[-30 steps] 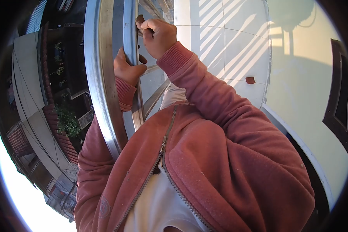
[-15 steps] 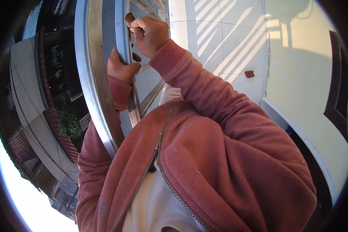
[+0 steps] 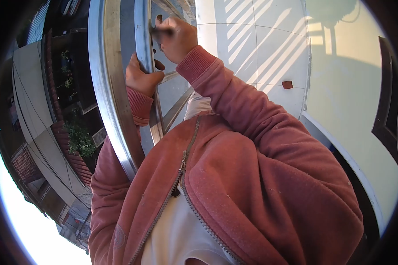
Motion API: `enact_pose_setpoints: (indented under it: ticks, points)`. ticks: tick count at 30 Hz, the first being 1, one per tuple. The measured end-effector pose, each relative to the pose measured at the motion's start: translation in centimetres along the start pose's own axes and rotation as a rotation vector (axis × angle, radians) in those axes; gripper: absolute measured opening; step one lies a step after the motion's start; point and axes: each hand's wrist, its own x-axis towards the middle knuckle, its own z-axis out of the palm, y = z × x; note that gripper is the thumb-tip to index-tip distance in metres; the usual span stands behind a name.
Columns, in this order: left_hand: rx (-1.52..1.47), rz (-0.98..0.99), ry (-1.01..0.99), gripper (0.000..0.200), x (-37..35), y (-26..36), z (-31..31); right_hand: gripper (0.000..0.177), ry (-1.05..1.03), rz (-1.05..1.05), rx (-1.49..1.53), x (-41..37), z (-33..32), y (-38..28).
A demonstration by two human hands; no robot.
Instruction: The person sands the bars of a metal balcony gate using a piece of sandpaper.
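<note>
Left hand (image 3: 142, 80) curled around the narrow rail (image 3: 142, 37), right hand (image 3: 179, 40) at its right edge, blurred fingers pinching a brown scrap (image 3: 158, 19), wider rail (image 3: 108, 70) alongside.

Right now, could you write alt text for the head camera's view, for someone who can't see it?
A person's left hand grips a narrow silvery metal rail while the right hand pinches a small brown scrap beside it. A wider silvery metal rail runs alongside; a flat reddish-brown piece lies on pale floor tiles.
</note>
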Motion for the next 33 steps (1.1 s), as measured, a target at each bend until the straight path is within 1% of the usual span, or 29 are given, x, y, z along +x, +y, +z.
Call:
enact_pose_setpoints:
  ticks: [2,3,4,6,7,9,10,12,13,14,16,17,18,19,20,21,23,24,26,27,29,30,32,33]
  points:
    - [-0.003,0.043,0.008,0.054,0.7,0.4,-0.1,0.008,-0.04,0.368,0.017,0.4,0.0,0.8]
    - [0.005,0.05,0.008,0.053,0.5,0.5,-0.2,0.008,-0.011,0.32,-0.052,0.3,0.2,0.7]
    - [0.011,0.053,0.01,0.053,0.4,0.4,-0.1,0.008,-0.015,0.319,-0.053,0.3,0.6,0.8]
    - [-0.022,0.021,0.001,0.052,0.0,0.7,0.0,0.009,0.084,0.311,0.206,-0.5,1.3,0.5]
    - [-0.054,0.012,-0.005,0.052,0.4,1.0,0.0,0.009,0.084,0.308,0.209,-0.7,1.6,1.2]
    - [-0.046,0.036,0.006,0.051,0.3,1.4,-0.1,0.012,0.028,0.528,0.225,-0.5,1.6,1.8]
    - [-0.039,0.04,0.013,0.051,0.4,1.3,0.0,0.012,0.024,0.522,0.225,-0.2,1.9,2.4]
    - [-0.066,0.013,0.02,0.049,-0.3,0.5,0.1,0.011,0.08,0.468,0.262,-0.2,1.3,-0.6]
    - [-0.092,0.0,-0.008,0.049,-0.6,0.3,0.0,0.012,0.032,0.505,0.397,-0.6,1.2,0.9]
    - [-0.123,0.03,-0.021,0.048,0.3,0.7,-0.1,0.012,0.029,0.474,0.399,-0.1,1.3,1.1]
    - [-0.128,0.042,-0.005,0.047,0.7,0.9,0.0,0.014,-0.014,0.616,0.417,-0.7,1.6,1.4]
    - [-0.123,0.053,0.025,0.045,0.7,0.7,0.1,0.015,0.08,0.434,0.297,-0.5,2.0,0.3]
    - [-0.115,0.05,0.049,0.044,0.4,0.5,0.1,0.015,0.079,0.458,0.294,-1.2,1.9,0.4]
    - [-0.11,-0.002,-0.003,0.044,0.3,0.5,-0.2,0.015,0.075,0.462,0.38,-1.6,1.8,0.6]
    - [-0.11,0.013,0.002,0.044,0.7,0.5,-0.2,0.015,0.068,0.427,0.47,-0.7,1.8,0.8]
    - [-0.067,0.034,0.02,0.044,0.8,0.4,-0.2,0.015,0.068,0.41,0.473,-0.1,1.6,0.7]
    - [-0.018,0.04,0.024,0.043,0.5,-0.2,0.0,0.013,0.02,0.302,0.292,-0.6,1.0,0.4]
    - [-0.013,0.02,0.014,0.043,0.8,-0.3,-0.1,0.013,0.027,0.297,0.295,-0.6,0.6,0.8]
    - [0.004,0.008,0.001,0.044,0.6,0.0,-0.2,0.01,-0.005,0.465,0.061,-0.4,-0.1,1.0]
    - [-0.015,0.017,0.013,0.045,0.7,0.5,-0.1,0.01,0.013,0.452,0.064,0.3,-0.1,0.6]
    - [-0.029,0.001,0.015,0.046,0.7,0.3,0.3,0.012,0.021,0.138,0.047,-0.1,0.1,-0.4]
    - [-0.04,-0.009,-0.003,0.048,0.7,-0.4,0.1,0.012,0.028,0.165,0.051,-1.3,0.3,0.5]
    - [-0.055,0.035,-0.009,0.05,1.4,-0.4,-0.1,0.012,0.023,0.373,-0.134,-1.2,0.6,3.9]
    - [-0.075,0.033,-0.019,0.05,1.1,-0.4,-0.1,0.013,-0.029,0.539,-0.158,-1.3,-0.5,4.2]
